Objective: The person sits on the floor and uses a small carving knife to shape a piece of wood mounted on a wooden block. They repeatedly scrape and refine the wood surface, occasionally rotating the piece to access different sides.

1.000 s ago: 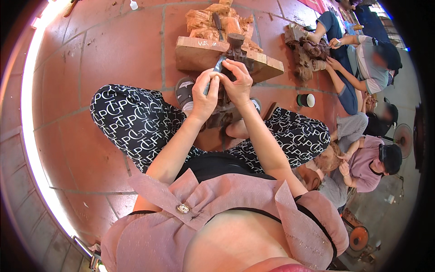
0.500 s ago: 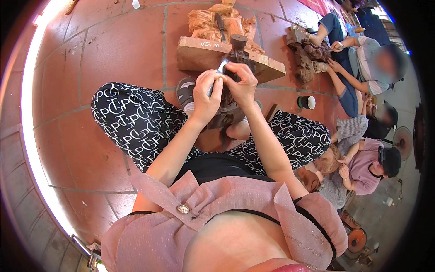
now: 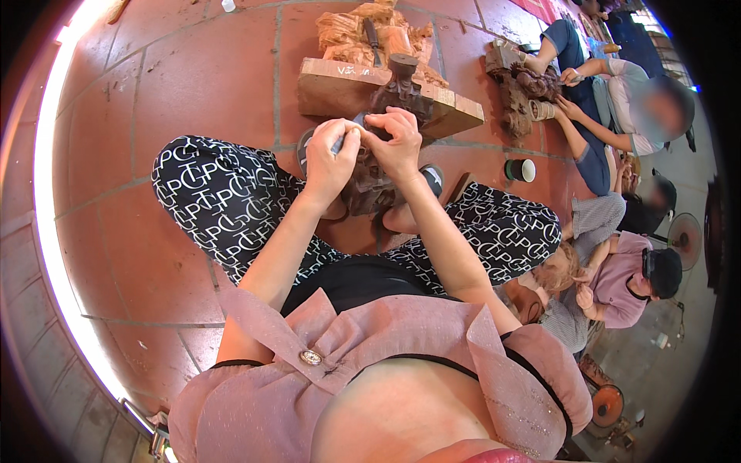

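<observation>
Over a dark brown wood carving (image 3: 369, 187), my left hand (image 3: 332, 160) and my right hand (image 3: 395, 145) meet at the fingertips. Both pinch a small grey-blue strip (image 3: 337, 145) that looks like folded sandpaper; the fingers hide most of it. The carving stands between my feet, its round-topped end (image 3: 402, 69) rising beyond my hands. Just behind it is a thick pale wooden block (image 3: 332, 86), bearing a rough light-wood carving (image 3: 343, 38). A dark-handled tool (image 3: 372, 35) leans on that light carving.
A green cup with a white inside (image 3: 522, 170) is on the tiled floor (image 3: 177, 85) at the right. Beyond it, a person (image 3: 617, 100) handles another dark carving (image 3: 513, 89). Other people sit farther right near a standing fan (image 3: 685, 241).
Both hands have moved slightly left and lowered a little. The strip, which stuck out bright above my fingers, is now turned and mostly covered.
</observation>
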`<action>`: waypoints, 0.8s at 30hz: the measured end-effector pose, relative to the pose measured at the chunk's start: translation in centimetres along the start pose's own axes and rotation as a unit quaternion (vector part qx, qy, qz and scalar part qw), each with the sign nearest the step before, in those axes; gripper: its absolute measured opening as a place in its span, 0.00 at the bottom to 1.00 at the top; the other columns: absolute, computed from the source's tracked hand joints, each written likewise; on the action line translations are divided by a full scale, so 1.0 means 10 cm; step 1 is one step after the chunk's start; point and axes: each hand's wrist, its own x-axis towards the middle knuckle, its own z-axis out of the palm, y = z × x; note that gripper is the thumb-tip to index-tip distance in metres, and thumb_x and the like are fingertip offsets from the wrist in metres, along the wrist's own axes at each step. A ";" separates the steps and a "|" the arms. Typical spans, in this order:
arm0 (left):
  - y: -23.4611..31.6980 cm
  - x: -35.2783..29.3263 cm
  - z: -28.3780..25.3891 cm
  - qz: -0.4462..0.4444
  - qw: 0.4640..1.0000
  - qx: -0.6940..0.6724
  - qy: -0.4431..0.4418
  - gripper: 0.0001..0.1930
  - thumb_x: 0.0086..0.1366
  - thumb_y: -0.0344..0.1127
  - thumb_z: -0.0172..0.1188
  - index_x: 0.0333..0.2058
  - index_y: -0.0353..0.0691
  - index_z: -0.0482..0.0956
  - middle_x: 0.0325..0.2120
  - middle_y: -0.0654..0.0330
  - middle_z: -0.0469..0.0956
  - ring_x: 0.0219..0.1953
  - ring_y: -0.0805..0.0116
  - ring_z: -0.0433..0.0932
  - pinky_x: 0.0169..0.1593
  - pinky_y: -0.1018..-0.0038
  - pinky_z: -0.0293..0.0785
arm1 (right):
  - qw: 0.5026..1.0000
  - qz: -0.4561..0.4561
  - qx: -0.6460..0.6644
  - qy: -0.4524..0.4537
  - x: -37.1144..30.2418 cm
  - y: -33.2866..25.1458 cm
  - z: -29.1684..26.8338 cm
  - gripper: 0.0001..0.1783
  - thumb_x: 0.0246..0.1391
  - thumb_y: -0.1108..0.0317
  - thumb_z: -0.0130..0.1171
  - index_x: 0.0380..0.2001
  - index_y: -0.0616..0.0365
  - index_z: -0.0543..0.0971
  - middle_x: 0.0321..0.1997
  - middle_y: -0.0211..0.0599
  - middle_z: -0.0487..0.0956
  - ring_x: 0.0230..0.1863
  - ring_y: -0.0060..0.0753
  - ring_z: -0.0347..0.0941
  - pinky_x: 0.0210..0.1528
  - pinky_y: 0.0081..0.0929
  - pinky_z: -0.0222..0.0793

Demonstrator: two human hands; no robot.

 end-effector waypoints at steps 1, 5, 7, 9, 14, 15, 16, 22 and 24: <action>0.04 -0.03 0.01 0.020 1.000 -0.003 0.013 0.03 0.56 0.29 0.57 0.27 0.37 0.76 0.28 0.57 0.76 0.34 0.60 0.75 0.41 0.69 0.69 | 1.000 0.012 0.014 0.022 -0.05 -0.01 0.02 0.15 0.33 0.67 0.70 0.30 0.55 0.82 0.34 0.36 0.80 0.44 0.41 0.74 0.49 0.34 0.68; 0.17 -0.04 0.07 0.047 0.999 -0.011 0.005 0.04 0.53 0.31 0.61 0.26 0.38 0.76 0.26 0.57 0.75 0.34 0.59 0.74 0.41 0.67 0.69 | 0.995 0.057 0.082 0.017 -0.08 -0.06 -0.03 0.15 0.39 0.70 0.66 0.34 0.57 0.81 0.39 0.38 0.80 0.45 0.38 0.75 0.50 0.31 0.69; 0.12 0.03 0.13 0.052 0.998 -0.023 0.004 0.04 0.55 0.31 0.60 0.27 0.37 0.76 0.28 0.56 0.75 0.34 0.58 0.74 0.41 0.67 0.69 | 0.994 0.053 0.087 0.037 0.02 -0.09 -0.10 0.16 0.37 0.71 0.68 0.35 0.59 0.80 0.39 0.40 0.79 0.43 0.40 0.76 0.47 0.30 0.71; 0.02 0.12 0.24 0.042 0.997 -0.068 0.005 0.04 0.56 0.30 0.59 0.28 0.36 0.76 0.29 0.55 0.76 0.35 0.58 0.74 0.42 0.67 0.69 | 0.993 0.065 0.077 0.054 0.08 -0.06 -0.11 0.17 0.36 0.72 0.68 0.35 0.60 0.80 0.39 0.41 0.79 0.42 0.40 0.76 0.46 0.30 0.71; -0.09 0.03 0.18 0.007 0.998 -0.069 -0.005 0.04 0.60 0.28 0.55 0.28 0.36 0.76 0.30 0.56 0.77 0.37 0.60 0.75 0.45 0.68 0.69 | 0.998 0.032 0.023 0.046 0.03 -0.04 -0.06 0.16 0.36 0.71 0.70 0.34 0.59 0.81 0.37 0.40 0.79 0.40 0.40 0.76 0.43 0.29 0.72; -0.06 0.03 0.14 0.008 0.999 -0.051 -0.018 0.04 0.60 0.28 0.55 0.28 0.36 0.76 0.30 0.56 0.77 0.38 0.60 0.75 0.46 0.67 0.68 | 0.999 0.023 0.022 0.036 0.03 -0.03 -0.06 0.16 0.35 0.71 0.70 0.33 0.59 0.81 0.36 0.40 0.79 0.40 0.40 0.76 0.43 0.29 0.72; -0.03 0.05 0.15 0.021 0.999 -0.046 -0.008 0.04 0.60 0.28 0.55 0.28 0.36 0.76 0.30 0.57 0.77 0.38 0.60 0.74 0.46 0.67 0.68 | 0.998 0.034 0.040 0.040 0.04 -0.02 -0.07 0.16 0.35 0.71 0.70 0.33 0.60 0.81 0.36 0.40 0.79 0.40 0.40 0.76 0.43 0.29 0.72; -0.06 0.09 0.16 0.007 0.996 -0.079 -0.028 0.04 0.60 0.29 0.54 0.28 0.36 0.76 0.29 0.56 0.77 0.38 0.58 0.74 0.46 0.68 0.67 | 0.997 0.041 0.041 0.059 0.05 -0.06 -0.06 0.17 0.36 0.71 0.70 0.34 0.60 0.81 0.37 0.41 0.79 0.39 0.39 0.76 0.42 0.29 0.72; -0.01 0.11 0.09 0.031 0.998 -0.032 -0.034 0.04 0.60 0.29 0.55 0.27 0.36 0.76 0.28 0.57 0.77 0.37 0.59 0.74 0.46 0.68 0.67 | 0.997 0.045 0.057 0.036 0.05 -0.02 -0.08 0.17 0.35 0.71 0.70 0.34 0.60 0.81 0.36 0.41 0.79 0.39 0.39 0.76 0.42 0.28 0.72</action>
